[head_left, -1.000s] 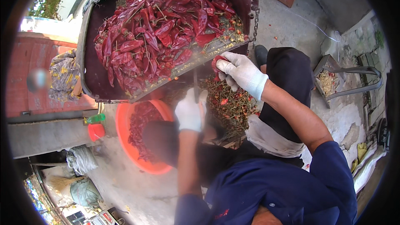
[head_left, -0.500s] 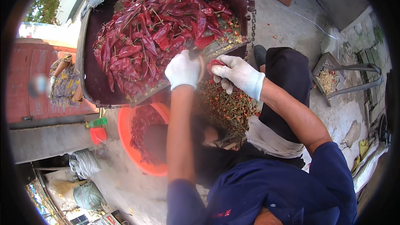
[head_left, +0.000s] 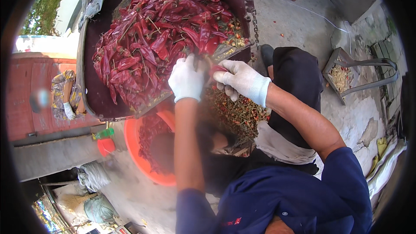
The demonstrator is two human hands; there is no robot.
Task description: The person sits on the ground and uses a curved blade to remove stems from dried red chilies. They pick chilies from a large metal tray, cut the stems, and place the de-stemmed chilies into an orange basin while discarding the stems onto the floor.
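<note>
A heap of dried red chili peppers (head_left: 147, 39) fills a dark red metal cart bed (head_left: 86, 56) in front of me. I wear white gloves. At the bed's near edge my right hand (head_left: 245, 81) is closed on a dried chili pepper (head_left: 216, 70), pinched between thumb and fingers. Close beside it, my left hand (head_left: 186, 80) has its fingers curled in front of the heap; a blur hides its fingertips and whatever they hold. Below the hands lies a pile of stems and red scraps (head_left: 238, 115). An orange basin (head_left: 135, 149) with more red peppers stands left of my legs, partly behind my left arm.
A metal scoop (head_left: 331, 63) with a looped handle and pale seeds sits at the right. A chain (head_left: 255, 26) hangs off the cart's corner. To the left are a red bucket (head_left: 105, 146), a green bottle (head_left: 104, 133) and another person (head_left: 65, 93) in patterned clothing.
The whole view has shifted slightly. My hands have come closer together, with the pepper in my right hand now by the left fingers. The other person's gloved hand has lowered.
</note>
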